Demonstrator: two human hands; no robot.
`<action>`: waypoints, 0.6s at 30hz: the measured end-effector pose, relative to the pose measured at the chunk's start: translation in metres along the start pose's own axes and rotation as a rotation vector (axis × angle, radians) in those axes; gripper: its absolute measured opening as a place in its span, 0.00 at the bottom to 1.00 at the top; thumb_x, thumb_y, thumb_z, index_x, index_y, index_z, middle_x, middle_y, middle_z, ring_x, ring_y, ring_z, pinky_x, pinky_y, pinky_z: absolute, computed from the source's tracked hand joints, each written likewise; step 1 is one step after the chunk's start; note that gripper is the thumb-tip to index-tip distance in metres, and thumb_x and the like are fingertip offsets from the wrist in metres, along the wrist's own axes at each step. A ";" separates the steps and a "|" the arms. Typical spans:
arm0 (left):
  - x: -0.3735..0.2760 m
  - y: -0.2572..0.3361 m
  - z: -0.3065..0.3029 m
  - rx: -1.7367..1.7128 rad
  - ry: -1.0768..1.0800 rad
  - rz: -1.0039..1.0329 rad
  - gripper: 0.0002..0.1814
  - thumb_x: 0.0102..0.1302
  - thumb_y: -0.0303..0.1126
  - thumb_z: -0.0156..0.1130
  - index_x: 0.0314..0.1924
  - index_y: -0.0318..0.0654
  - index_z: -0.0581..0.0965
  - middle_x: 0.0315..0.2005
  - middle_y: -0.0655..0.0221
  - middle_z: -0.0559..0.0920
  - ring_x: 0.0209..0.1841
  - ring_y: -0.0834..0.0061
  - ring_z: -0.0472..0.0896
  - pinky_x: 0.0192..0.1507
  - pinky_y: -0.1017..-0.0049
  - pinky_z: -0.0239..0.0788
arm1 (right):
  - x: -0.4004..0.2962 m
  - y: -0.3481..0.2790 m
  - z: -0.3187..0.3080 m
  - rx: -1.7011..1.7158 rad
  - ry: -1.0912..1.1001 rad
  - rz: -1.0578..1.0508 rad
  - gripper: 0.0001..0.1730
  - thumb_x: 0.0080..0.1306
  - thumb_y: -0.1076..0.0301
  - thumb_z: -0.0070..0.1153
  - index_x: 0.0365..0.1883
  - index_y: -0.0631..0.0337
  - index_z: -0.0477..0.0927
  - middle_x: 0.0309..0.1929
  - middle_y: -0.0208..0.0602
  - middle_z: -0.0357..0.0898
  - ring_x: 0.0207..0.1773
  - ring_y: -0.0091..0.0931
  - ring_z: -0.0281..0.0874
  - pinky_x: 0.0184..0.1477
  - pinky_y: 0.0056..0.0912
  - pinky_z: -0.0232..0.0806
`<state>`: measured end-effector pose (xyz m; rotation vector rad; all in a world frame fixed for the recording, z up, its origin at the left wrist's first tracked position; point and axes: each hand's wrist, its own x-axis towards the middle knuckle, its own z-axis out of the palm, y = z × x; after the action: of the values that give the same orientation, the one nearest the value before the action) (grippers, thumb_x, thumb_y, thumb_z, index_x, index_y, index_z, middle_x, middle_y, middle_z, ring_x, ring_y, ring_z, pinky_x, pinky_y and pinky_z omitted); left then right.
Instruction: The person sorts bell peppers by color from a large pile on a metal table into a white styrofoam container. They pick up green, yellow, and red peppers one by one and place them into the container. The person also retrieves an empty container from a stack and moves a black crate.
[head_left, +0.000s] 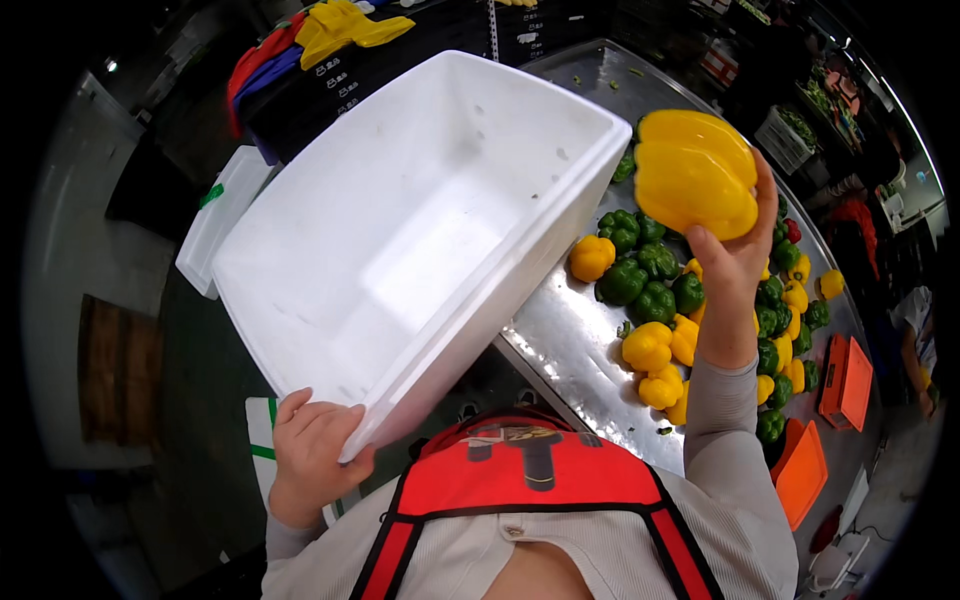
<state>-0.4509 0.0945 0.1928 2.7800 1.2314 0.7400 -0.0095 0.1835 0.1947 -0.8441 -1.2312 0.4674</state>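
My left hand (319, 442) grips the near corner of a white foam box (307, 247), fingers over its rim and thumb outside. The box is tilted, its open mouth towards me, and holds nothing but a few dark specks. Up to the right of it, my right hand (731, 240) holds a large yellow bell pepper (694, 172) from below and the side. The pepper is raised above a metal table (551, 322). Several green bell peppers (622, 281) and yellow bell peppers (647, 346) lie on that table, some of them hidden by my right forearm.
Two orange plastic bins (851, 382) (801, 472) stand at the table's right side. A foam lid (221, 225) with green tape lies left of the box. Yellow gloves (349, 30) hang at the back. Another person (915, 337) is at the far right. A wooden crate (120, 371) stands far left.
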 end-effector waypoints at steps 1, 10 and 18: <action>-0.009 -0.001 -0.004 0.009 -0.035 -0.032 0.27 0.42 0.29 0.72 0.47 0.40 0.80 0.32 0.68 0.84 0.37 0.66 0.82 0.59 0.55 0.64 | 0.004 0.001 0.010 -0.023 -0.055 -0.004 0.53 0.50 0.66 0.75 0.72 0.62 0.59 0.59 0.43 0.71 0.64 0.35 0.71 0.65 0.38 0.66; -0.049 -0.026 -0.012 0.000 -0.202 -0.239 0.34 0.47 0.37 0.75 0.56 0.39 0.77 0.42 0.62 0.83 0.61 0.59 0.74 0.72 0.45 0.44 | 0.048 0.104 0.098 -0.712 -0.742 0.082 0.47 0.47 0.61 0.75 0.66 0.59 0.68 0.57 0.47 0.77 0.58 0.39 0.76 0.60 0.35 0.69; -0.057 -0.106 0.032 -0.977 0.698 -0.505 0.50 0.68 0.53 0.62 0.76 0.32 0.48 0.75 0.56 0.54 0.76 0.62 0.54 0.75 0.64 0.45 | 0.063 0.130 0.094 -0.940 -1.236 0.530 0.45 0.48 0.64 0.74 0.65 0.58 0.68 0.56 0.50 0.78 0.56 0.42 0.78 0.56 0.38 0.71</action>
<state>-0.5438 0.1328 0.1197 1.3932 1.0849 1.7060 -0.0639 0.3385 0.1429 -1.8319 -2.4600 0.9243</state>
